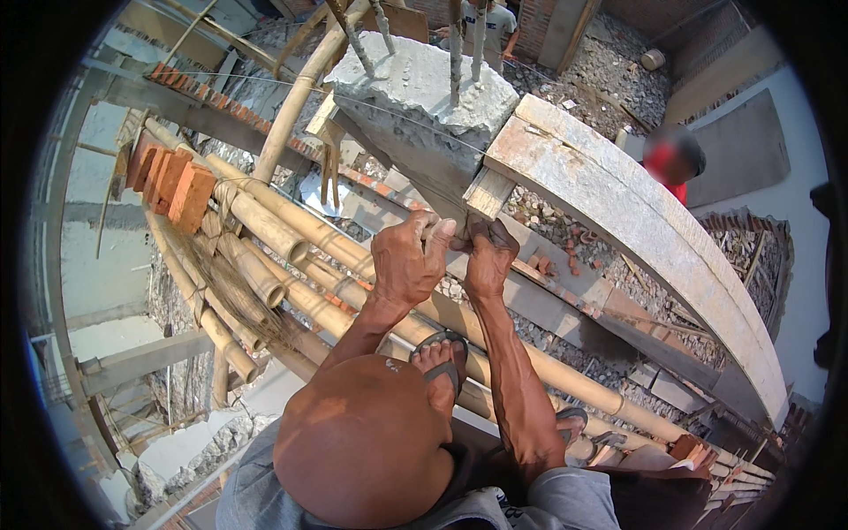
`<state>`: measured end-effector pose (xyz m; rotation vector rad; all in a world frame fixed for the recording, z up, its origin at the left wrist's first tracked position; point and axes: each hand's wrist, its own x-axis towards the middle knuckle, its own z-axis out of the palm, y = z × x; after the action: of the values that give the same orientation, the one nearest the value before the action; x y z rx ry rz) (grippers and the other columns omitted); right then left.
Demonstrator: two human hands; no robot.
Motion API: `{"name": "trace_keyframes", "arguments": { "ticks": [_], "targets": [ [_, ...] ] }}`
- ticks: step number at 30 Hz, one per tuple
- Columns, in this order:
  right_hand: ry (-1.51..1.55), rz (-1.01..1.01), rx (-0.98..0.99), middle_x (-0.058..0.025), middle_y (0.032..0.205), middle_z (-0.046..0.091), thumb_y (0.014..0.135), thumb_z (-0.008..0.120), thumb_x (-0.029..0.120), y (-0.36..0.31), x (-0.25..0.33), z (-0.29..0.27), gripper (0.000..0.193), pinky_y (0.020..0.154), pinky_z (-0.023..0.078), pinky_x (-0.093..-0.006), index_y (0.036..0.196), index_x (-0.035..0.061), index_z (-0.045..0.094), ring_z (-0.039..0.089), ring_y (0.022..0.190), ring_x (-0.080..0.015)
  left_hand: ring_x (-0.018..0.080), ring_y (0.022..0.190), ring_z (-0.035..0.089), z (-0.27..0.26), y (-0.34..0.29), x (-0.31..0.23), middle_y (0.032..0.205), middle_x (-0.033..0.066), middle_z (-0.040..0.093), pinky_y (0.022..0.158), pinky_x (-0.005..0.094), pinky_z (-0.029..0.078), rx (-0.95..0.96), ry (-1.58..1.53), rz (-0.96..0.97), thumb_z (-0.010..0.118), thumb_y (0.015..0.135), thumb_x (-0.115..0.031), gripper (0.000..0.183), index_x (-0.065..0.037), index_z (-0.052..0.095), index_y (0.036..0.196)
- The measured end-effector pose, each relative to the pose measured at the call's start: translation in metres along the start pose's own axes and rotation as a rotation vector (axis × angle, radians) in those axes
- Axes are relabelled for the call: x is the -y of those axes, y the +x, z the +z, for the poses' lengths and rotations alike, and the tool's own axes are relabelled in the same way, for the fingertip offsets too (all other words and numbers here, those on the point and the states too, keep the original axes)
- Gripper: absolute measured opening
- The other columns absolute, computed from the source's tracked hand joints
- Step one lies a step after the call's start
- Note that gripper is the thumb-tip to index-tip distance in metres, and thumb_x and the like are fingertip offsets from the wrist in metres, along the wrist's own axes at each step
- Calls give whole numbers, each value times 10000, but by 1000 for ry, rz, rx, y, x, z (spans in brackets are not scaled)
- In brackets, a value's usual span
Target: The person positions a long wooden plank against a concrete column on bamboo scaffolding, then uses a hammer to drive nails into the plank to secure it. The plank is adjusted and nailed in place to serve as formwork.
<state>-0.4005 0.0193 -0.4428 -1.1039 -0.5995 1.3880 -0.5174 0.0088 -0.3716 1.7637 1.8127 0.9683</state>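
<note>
My left hand (408, 261) is closed, thumb raised and fingers curled, just below the end of a short wooden block (488, 192). Beside it, my right hand (488, 258) is closed too, its fingers bent in a pinch close under the same block. The fingertips of both hands nearly meet; what they grip between them is too small and hidden to name. A long pale wooden board (632, 208) extends from above the block toward the right. Behind the hands rises a rough concrete column (420, 110), with several steel bars (456, 53) standing out of its top.
Bamboo poles (565, 375) lashed together form a scaffold under me, with a flip-flop (455, 362) on them. Red bricks (172, 185) are stacked on the poles at left. Rubble (609, 79) covers the ground below. Two other people (678, 163) stand beyond. A thin string (406, 113) crosses the column.
</note>
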Motion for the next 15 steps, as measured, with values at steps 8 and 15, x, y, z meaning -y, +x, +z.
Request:
{"name": "trace_keyframes", "arguments": {
  "ticks": [8, 15],
  "targets": [
    [-104, 59, -6, -74, 788, 646, 874, 605, 98, 8, 9, -2, 160, 514, 502, -295, 941, -31, 671, 577, 604, -134, 255, 798, 626, -26, 104, 123, 915, 159, 623, 758, 437, 565, -215, -1263, -621, 459, 915, -47, 168, 41, 558, 1019],
    [-96, 96, -53, -61, 732, 616, 895, 591, 88, 1, 14, 4, 143, 525, 491, -269, 910, -40, 653, 568, 574, -132, 278, 853, 606, -13, 118, 141, 955, 130, 583, 817, 494, 536, -405, -1413, -615, 404, 936, -23, 213, 35, 506, 1114]
  ]
}}
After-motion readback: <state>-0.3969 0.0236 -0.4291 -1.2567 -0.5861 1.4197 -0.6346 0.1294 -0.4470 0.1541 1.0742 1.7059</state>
